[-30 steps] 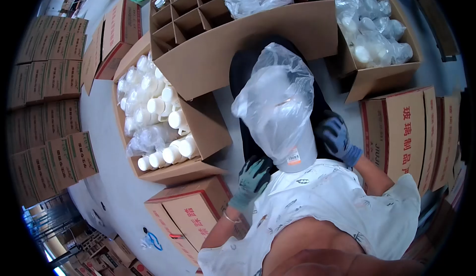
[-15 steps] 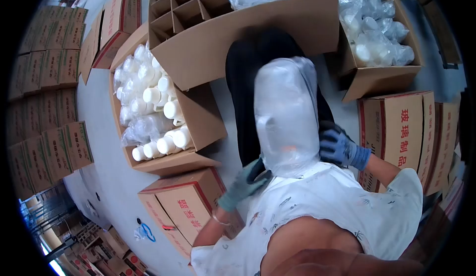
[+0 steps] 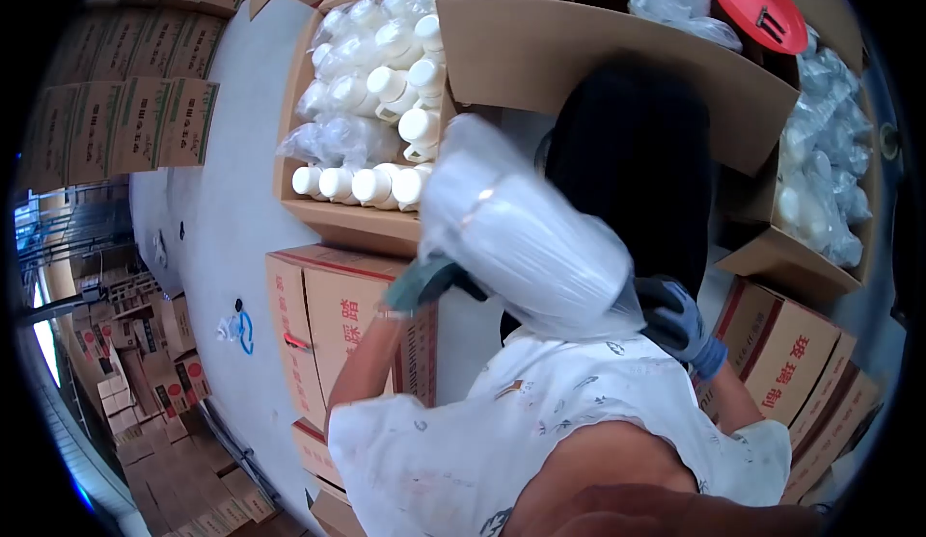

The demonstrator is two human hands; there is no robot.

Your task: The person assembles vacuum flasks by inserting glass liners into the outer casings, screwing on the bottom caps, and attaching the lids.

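A whitish bundle in clear plastic wrap (image 3: pixel 531 253) lies slantwise over my lap, its upper end leaning left and smeared by motion. My left hand (image 3: pixel 429 283), in a green glove with a dark palm, is at the bundle's lower left side; blur hides whether its fingers grip the plastic. At the lower right end, my right hand (image 3: pixel 680 323), in a blue-grey glove, has its fingers curled against the wrap. Left of the bundle stands an open carton (image 3: pixel 357 219) with rows of white lidded bottles (image 3: pixel 371 185), some of them bagged in clear plastic.
Ahead is a divided carton (image 3: pixel 598 65) with plastic bags (image 3: pixel 680 2) and a red round lid (image 3: pixel 762 2) on top. Another carton (image 3: pixel 762 257) of bagged items stands right. Closed cartons (image 3: pixel 352 320) flank me; more cartons (image 3: pixel 135 127) are stacked far left.
The bundle has tipped from upright on my lap to leaning left. My left hand has moved up and left; my right hand stays by the lower end. The view has turned left.
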